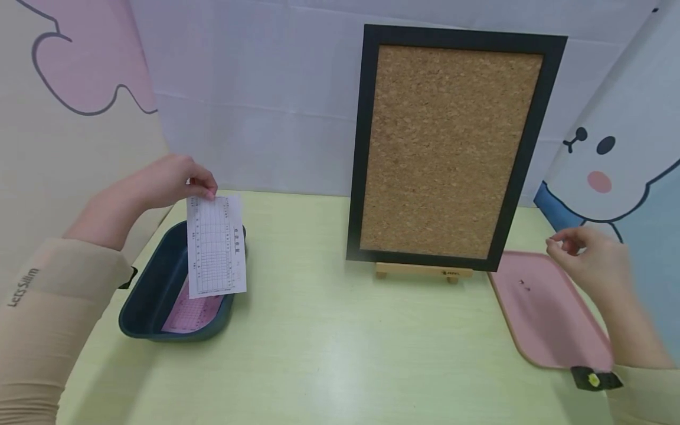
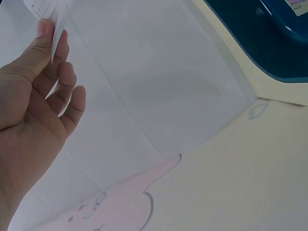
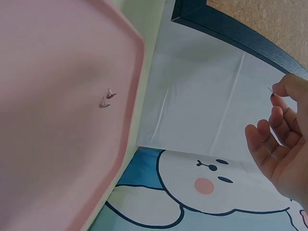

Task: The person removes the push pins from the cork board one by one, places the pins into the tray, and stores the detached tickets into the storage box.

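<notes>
My left hand (image 1: pixel 183 180) pinches a white printed slip of paper (image 1: pixel 216 248) by its top edge, thumb against fingers. The slip, ruled with a grid, hangs over a dark teal basin (image 1: pixel 154 289), in which a pink printed slip (image 1: pixel 193 313) lies. In the right wrist view, my right hand (image 3: pixel 284 130) pinches a small thumbtack (image 3: pixel 271 91) between thumb and forefinger, its thin point sticking out. That hand is raised above the far right edge of a pink tray (image 1: pixel 547 313). Two more thumbtacks (image 3: pixel 107 100) lie on the tray.
A black-framed cork board (image 1: pixel 451 153) leans upright on a small wooden stand (image 1: pixel 419 270) at the table's back, between my hands. The pale green table (image 1: pixel 340 348) stretches in front. Behind hang white and cartoon-printed cloths (image 1: pixel 265 88).
</notes>
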Demonstrator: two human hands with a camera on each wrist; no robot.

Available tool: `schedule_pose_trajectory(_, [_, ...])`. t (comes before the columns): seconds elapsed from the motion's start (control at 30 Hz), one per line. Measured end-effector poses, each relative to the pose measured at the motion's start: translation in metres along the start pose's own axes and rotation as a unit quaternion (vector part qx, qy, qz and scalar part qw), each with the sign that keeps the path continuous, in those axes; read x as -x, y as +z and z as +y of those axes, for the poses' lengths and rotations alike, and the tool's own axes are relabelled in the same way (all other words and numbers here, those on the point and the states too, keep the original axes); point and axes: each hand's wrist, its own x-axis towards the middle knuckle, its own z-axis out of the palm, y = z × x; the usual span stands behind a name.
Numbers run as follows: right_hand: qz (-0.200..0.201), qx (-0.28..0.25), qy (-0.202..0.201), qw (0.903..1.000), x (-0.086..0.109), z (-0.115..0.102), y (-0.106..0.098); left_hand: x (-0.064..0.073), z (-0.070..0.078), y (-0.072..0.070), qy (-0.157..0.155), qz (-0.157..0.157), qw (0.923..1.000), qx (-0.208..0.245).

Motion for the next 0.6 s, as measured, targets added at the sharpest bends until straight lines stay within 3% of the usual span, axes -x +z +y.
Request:
schedule_pose_trajectory(0.33, [-0.012, -0.001, 0.012, 0.9999, 0.005, 0.016, 0.014, 0.005, -0.020, 0.015, -0.052, -0.021, 0.9984, 0.011])
schedule_pose_trajectory(0.6, [-0.045, -0.003, 0.036, 0.9983, 0.010, 0.025, 0.024, 0.009, -0.037, 0.035, -0.044, -0.036, 0.9983, 0.005])
